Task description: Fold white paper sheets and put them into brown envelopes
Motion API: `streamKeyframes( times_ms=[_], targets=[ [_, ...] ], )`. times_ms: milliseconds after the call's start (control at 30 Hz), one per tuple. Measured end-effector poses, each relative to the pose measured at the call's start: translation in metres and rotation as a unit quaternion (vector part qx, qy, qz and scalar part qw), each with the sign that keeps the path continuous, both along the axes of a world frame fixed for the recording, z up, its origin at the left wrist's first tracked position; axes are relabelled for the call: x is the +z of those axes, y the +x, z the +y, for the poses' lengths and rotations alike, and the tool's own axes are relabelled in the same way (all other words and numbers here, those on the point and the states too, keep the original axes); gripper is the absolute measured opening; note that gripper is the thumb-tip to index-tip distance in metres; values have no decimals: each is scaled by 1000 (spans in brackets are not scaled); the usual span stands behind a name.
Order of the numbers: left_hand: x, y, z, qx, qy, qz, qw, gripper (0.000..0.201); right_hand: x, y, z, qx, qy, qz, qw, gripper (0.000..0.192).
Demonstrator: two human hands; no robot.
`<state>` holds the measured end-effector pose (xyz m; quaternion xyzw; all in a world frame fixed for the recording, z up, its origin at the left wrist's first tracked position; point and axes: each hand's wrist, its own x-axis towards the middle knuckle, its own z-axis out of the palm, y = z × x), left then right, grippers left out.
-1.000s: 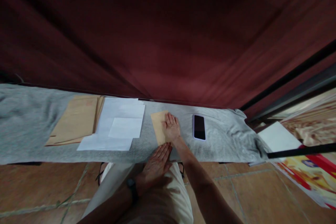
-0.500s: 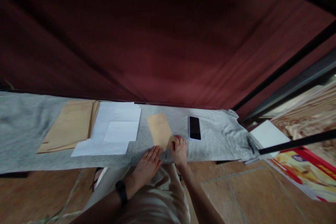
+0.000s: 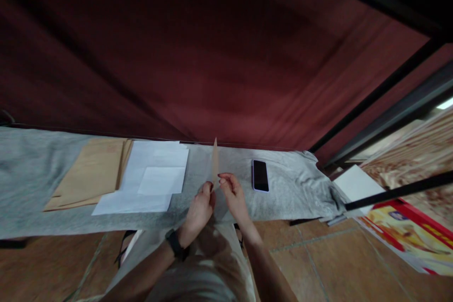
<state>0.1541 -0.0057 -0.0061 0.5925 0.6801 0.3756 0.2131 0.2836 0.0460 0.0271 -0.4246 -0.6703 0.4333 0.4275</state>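
Observation:
A small brown envelope (image 3: 214,163) stands on edge above the grey cloth (image 3: 290,188), seen nearly edge-on. My left hand (image 3: 200,210), with a black watch on its wrist, pinches its lower end from the left. From the right, my right hand (image 3: 231,196) grips the same end with fingertips. A stack of white paper sheets (image 3: 148,179) lies left of the hands, and a pile of brown envelopes (image 3: 90,172) lies further left.
A black phone (image 3: 260,175) lies face up on the cloth right of my hands. A dark red curtain (image 3: 212,66) hangs behind the surface. A white sheet (image 3: 356,183) and a colourful printed poster (image 3: 410,236) lie at right over a tiled floor.
The small envelope lay flat on the cloth under my right hand; both hands have since taken hold of it and lifted it upright on its edge.

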Motion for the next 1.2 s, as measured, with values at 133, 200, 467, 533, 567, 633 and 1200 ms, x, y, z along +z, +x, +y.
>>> streamKeyframes(
  times_ms=[133,200,467,533,567,633,1200],
  targets=[
    [-11,8,3,90,-26,-365,926,33,3,-4,6,-7,77,-43,996,38],
    [-21,17,-1,130,-46,-467,873,34,-15,-5,8,-29,93,-97,991,41],
    [-33,29,-48,-2,-279,-555,783,45,-92,14,-12,14,175,-317,932,48],
    [-31,24,-54,-97,-343,-477,803,54,-98,21,-14,35,183,-328,926,50],
    [-28,21,-51,-125,-340,-423,831,56,-99,24,-14,48,186,-328,925,52],
    [-21,13,-32,-127,-243,-300,914,58,-100,26,-14,59,189,-318,927,54],
    [-53,-41,130,-323,-5,251,912,60,-95,25,-23,-36,156,-218,963,33]
  ],
)
